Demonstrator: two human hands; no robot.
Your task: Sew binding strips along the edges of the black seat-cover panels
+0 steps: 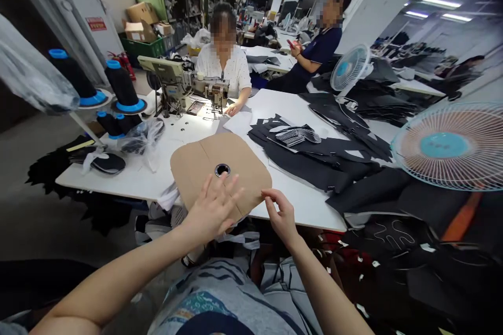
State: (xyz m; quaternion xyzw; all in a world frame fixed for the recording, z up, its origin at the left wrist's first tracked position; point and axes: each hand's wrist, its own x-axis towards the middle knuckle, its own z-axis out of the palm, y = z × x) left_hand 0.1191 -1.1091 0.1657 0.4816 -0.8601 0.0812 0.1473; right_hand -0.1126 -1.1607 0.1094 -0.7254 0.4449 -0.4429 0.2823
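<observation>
A tan cardboard reel (204, 154), a rounded square with a dark ringed hole (222, 170) at its centre, lies at the near edge of the white table. My left hand (214, 204) rests over its near part, palm down with the fingers spread just below the hole. At the reel's right corner, my right hand (282, 214) has its fingers curled, thumb and forefinger close together by the cardboard edge. What they pinch, if anything, is too small to tell. Pale strips (249, 241) hang below the reel.
Across the white table (188, 138), a person (223, 68) sits at a sewing machine (212, 94). Black fabric pieces (306, 157) lie to the right, near a large fan (444, 144). Black thread cones (121, 86) stand left. Another person (314, 57) is farther back.
</observation>
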